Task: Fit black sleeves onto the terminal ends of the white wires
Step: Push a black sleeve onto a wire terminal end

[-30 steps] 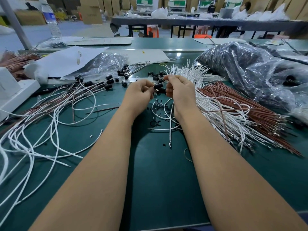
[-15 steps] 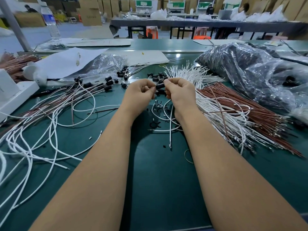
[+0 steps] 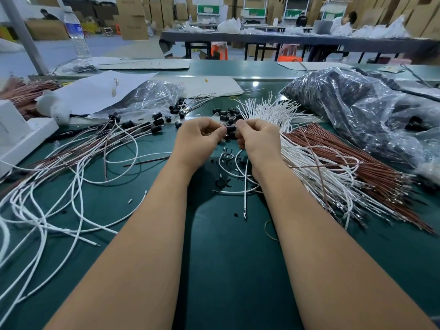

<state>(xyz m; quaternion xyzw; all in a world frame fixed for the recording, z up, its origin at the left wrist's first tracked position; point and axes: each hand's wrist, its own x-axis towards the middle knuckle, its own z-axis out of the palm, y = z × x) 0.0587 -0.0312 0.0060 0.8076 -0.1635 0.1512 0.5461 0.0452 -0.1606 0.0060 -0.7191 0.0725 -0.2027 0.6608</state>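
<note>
Black sleeve [image 3: 230, 128], a short dark cylinder, sits pinched between the fingertips of both hands above the middle of the green bench [image 3: 228, 270]. The left hand [image 3: 198, 140] curls its thumb and fingers round the sleeve's left end, where a small glint of metal shows; whether that is the terminal itself is too small to tell. The right hand [image 3: 258, 140] pinches the sleeve's right end, and a white wire [image 3: 245, 186] hangs from under this hand and trails toward the near edge, its bare metal tip lying on the bench.

Compared with a second ago, the two hands have drawn slightly closer together and the sleeve now lies more level between them; half a second ago it was tilted, and the gap between the fingertips was a little wider. The hanging wire has kept its place. This suggests the sleeve is being pushed along onto the terminal end and is close to seated, though the joint itself is hidden by the fingers.

Loose black sleeves [image 3: 226, 114] lie scattered just beyond the hands. Toward the left edge, finished wires with sleeves fitted [image 3: 156, 122] fan out in loops. Toward the right edge lies a thick bundle of white wires [image 3: 316, 172] beside brown wires [image 3: 352, 160], so much of the job appears to remain. A clear bag of dark parts [image 3: 357, 110] rests at the far right corner.
</note>
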